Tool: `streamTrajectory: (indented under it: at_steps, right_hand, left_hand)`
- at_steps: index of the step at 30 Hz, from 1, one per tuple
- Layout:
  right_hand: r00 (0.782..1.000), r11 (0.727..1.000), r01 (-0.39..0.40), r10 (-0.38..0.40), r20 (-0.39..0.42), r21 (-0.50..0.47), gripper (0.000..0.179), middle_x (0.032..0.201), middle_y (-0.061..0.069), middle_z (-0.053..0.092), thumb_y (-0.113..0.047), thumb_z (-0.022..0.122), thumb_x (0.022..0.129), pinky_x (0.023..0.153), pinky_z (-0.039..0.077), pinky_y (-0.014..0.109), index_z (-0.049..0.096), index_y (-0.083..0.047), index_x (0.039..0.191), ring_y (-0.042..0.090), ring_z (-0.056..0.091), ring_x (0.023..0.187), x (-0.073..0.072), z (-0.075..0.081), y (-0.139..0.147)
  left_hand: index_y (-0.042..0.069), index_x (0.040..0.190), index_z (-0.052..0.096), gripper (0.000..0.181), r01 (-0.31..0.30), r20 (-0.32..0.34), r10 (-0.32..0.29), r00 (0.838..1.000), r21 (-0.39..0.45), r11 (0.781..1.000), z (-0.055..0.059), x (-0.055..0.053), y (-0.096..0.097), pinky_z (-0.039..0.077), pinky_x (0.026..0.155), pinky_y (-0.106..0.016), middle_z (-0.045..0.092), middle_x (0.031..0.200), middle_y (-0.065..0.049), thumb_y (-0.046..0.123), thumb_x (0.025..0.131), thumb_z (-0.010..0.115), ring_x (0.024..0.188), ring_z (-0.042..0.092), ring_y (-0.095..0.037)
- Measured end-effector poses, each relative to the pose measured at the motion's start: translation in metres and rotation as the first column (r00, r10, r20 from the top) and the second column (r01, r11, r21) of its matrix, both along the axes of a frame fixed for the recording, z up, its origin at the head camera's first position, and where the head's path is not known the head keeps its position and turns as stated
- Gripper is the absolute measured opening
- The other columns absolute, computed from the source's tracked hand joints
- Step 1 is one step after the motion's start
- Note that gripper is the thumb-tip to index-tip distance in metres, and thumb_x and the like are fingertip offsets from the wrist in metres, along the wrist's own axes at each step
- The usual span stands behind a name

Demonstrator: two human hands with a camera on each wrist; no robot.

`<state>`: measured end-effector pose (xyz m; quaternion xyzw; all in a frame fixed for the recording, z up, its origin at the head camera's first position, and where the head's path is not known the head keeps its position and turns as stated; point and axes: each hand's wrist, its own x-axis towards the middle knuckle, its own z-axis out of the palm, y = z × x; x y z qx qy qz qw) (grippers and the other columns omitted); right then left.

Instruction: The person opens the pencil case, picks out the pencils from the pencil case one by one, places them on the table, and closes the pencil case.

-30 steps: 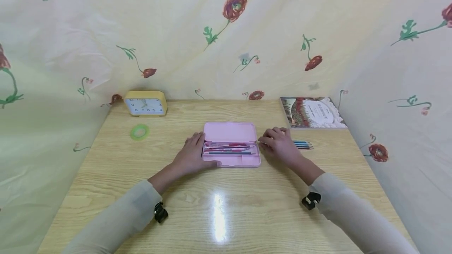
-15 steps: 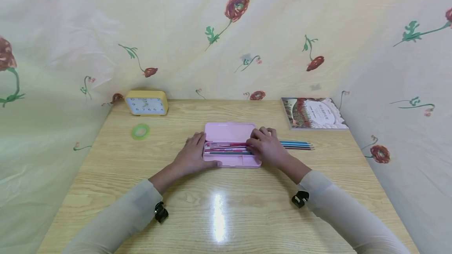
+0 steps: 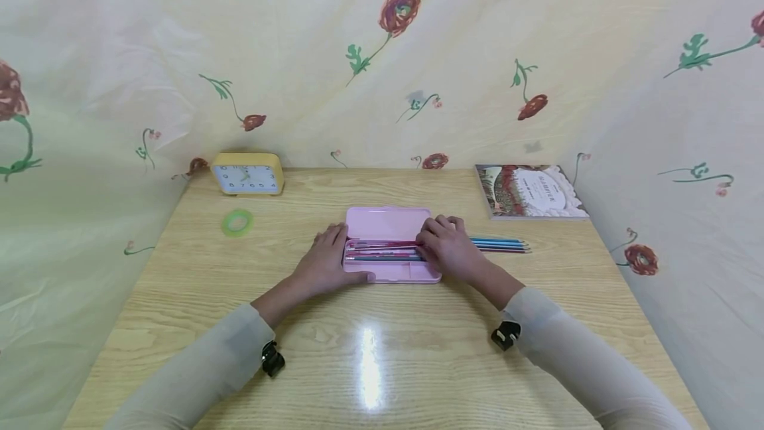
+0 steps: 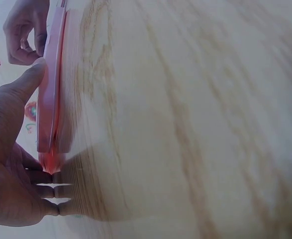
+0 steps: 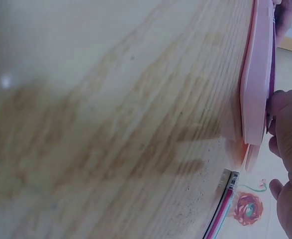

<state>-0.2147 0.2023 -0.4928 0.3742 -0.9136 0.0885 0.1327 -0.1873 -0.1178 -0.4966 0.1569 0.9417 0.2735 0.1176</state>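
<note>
An open pink pencil case (image 3: pixel 376 273), its lid tipped back, holds several pencils (image 3: pixel 382 258). At its left end lies my left hand (image 3: pixel 322 264), thumb on the front rim and outstretched fingers along the side; in the left wrist view that thumb touches the case wall (image 4: pixel 50 109). My right hand (image 3: pixel 450 249) reaches over the right part of the tray, fingers bent. In the right wrist view its thumb and finger (image 5: pixel 290 117) pinch a thin dark pencil (image 5: pixel 272 74) at the rim, its far part hidden. More pencils (image 3: pixel 501 245) lie to the right.
Back left are a yellow alarm clock (image 3: pixel 247 174) and a green roll of tape (image 3: pixel 237 223). A book (image 3: pixel 531 192) lies at the back right of the wooden table (image 3: pixel 310 377), near the flowered curtain (image 3: pixel 322 52).
My right hand has moved left from beside the case to over its tray, uncovering more of the pencils on the right. For the last half second it has barely shifted. The left hand stays put.
</note>
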Motion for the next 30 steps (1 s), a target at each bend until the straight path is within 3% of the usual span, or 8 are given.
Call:
streamTrajectory:
  at_steps: [6,17,25,30]
  right_hand:
    - [0.998,0.999,-0.042,0.043,-0.048,0.027,0.010,0.104,0.002,0.071,-0.017,0.082,0.101,0.104,0.052,0.065,0.076,-0.014,0.108,0.025,0.063,0.101,-0.006,0.002,-0.006]
    - [0.996,0.989,-0.081,0.087,-0.038,0.126,0.012,0.107,0.001,0.071,-0.018,0.080,0.102,0.108,0.052,0.065,0.077,-0.014,0.113,0.023,0.062,0.102,-0.008,0.008,-0.044]
    - [0.982,0.977,-0.123,0.145,-0.119,0.172,0.011,0.102,0.001,0.070,-0.023,0.079,0.102,0.105,0.054,0.058,0.077,-0.013,0.106,0.022,0.062,0.100,-0.010,0.009,-0.071]
    - [0.985,0.977,-0.111,0.133,-0.113,0.183,0.012,0.106,0.002,0.072,-0.022,0.079,0.102,0.106,0.054,0.058,0.078,-0.012,0.109,0.022,0.062,0.102,-0.011,0.009,-0.076]
  left_hand:
    - [0.001,0.177,0.015,0.136,-0.006,0.010,0.006,1.000,-0.036,0.999,-0.001,-0.001,-0.001,0.010,0.144,-0.054,0.019,0.185,-0.021,0.077,0.085,0.081,0.174,0.012,-0.040]
    - [0.001,0.176,0.015,0.138,0.000,0.011,0.001,1.000,-0.035,0.999,-0.001,-0.002,0.000,0.011,0.144,-0.053,0.018,0.185,-0.021,0.078,0.084,0.082,0.174,0.011,-0.039]
    - [-0.001,0.176,0.015,0.140,0.006,-0.002,-0.006,1.000,-0.048,0.999,-0.006,-0.003,-0.001,0.012,0.143,-0.053,0.016,0.186,-0.021,0.084,0.084,0.078,0.174,0.011,-0.038]
    - [-0.001,0.176,0.016,0.140,0.009,-0.011,-0.010,1.000,-0.055,0.998,-0.006,-0.004,-0.002,0.012,0.143,-0.053,0.016,0.185,-0.021,0.085,0.083,0.077,0.174,0.011,-0.038]
